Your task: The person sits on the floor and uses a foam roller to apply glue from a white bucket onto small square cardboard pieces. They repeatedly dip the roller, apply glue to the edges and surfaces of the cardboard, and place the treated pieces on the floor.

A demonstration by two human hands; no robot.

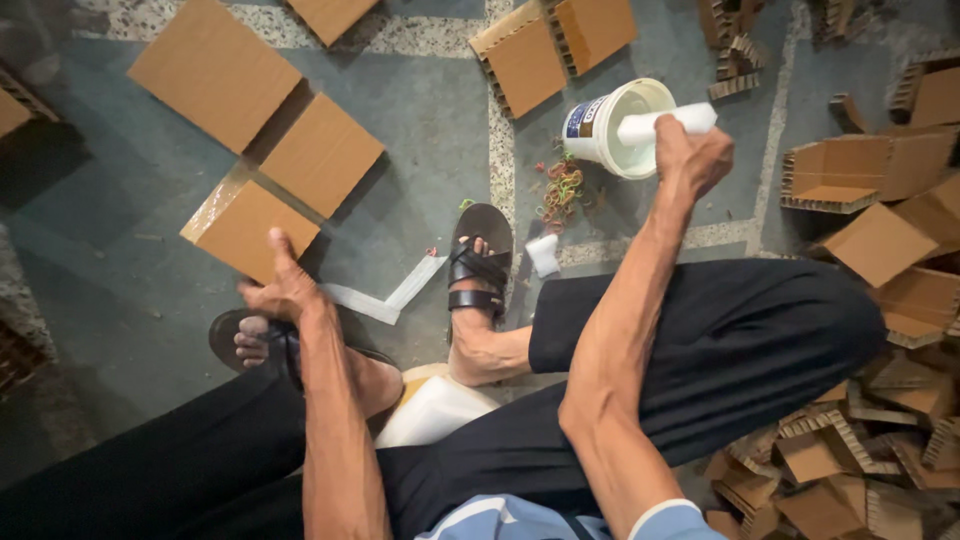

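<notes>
While the left hand (285, 290) pinches a cardboard piece (250, 230) on the floor (420, 150), the right hand (690, 155) clamps a white applicator (668, 124) over the glue tub (610, 125), apparently loading; spreading likely follows.

A white roller (668, 124) was gripped at one end by the right hand (692, 155), its pale cylinder lying nearly level over the rim of a white bucket (610, 125). The bucket stood tilted on the floor, open, with pale liquid inside and a blue-and-brown label on its side. A flat brown cardboard square (248, 228), one edge shiny with tape, lay on the floor under the fingers (281, 252) of the left hand (282, 291).
</notes>
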